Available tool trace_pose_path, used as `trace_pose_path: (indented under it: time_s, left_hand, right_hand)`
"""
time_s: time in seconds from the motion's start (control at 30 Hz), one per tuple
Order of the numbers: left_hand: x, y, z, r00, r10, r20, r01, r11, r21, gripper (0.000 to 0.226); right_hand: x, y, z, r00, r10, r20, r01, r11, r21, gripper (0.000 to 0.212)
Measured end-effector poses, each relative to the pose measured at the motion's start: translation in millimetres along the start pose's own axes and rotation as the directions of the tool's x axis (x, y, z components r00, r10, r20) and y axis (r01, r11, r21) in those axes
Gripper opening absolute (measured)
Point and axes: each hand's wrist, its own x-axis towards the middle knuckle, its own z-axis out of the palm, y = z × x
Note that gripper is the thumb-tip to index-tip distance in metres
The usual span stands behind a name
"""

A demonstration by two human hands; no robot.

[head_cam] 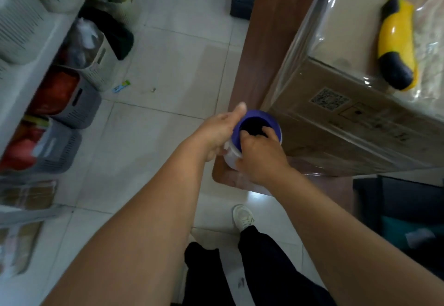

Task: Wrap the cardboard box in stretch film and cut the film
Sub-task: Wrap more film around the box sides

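Note:
A large cardboard box [355, 123] stands on a brown wooden platform [264, 41] at the right, with clear stretch film [302, 48] over its sides and top. Both hands hold a stretch film roll [258, 119] upright by the box's near left corner; its blue core end faces me. My left hand [218, 132] grips the roll's left side, thumb up along the rim. My right hand [262, 154] holds it from the near side, fingers hooked into the core. A yellow and black cutter [397, 44] lies on top of the box.
Shelves on the left carry white baskets [21, 15], and grey baskets [72, 104] sit beneath them on the tiled floor [168, 77]. Small litter [121, 86] lies on the tiles. Dark items [396, 204] stand at the lower right. My legs and a white shoe [243, 217] are below.

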Motion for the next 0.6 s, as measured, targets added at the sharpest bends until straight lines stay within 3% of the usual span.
trace_pose_path:
  time_s: [0.13,0.33,0.4,0.6]
  left_hand:
    - [7.9,17.9,-3.3,0.997,0.082,0.012,-0.082,0.953,0.293,0.024]
    - [28.9,33.5,1.6,0.97,0.17,0.173,-0.237,0.816,0.527,0.052]
    - [33.8,40.0,4.4,0.957,0.187,0.222,-0.287,0.716,0.636,0.05]
    - [42.1,52.6,9.2,0.892,0.273,0.359,-0.432,0.29,0.854,0.033]
  right_hand:
    - [2.8,-5.0,-4.9,0.996,0.062,0.063,-0.063,0.998,0.017,0.042]
    - [10.5,0.6,-5.2,0.983,0.1,0.152,-0.116,0.988,0.1,0.051]
    - [13.1,1.4,-5.0,0.973,0.126,0.191,-0.154,0.979,0.137,0.06]
    - [13.1,-2.4,-1.9,0.971,0.189,0.148,-0.214,0.962,0.169,0.049]
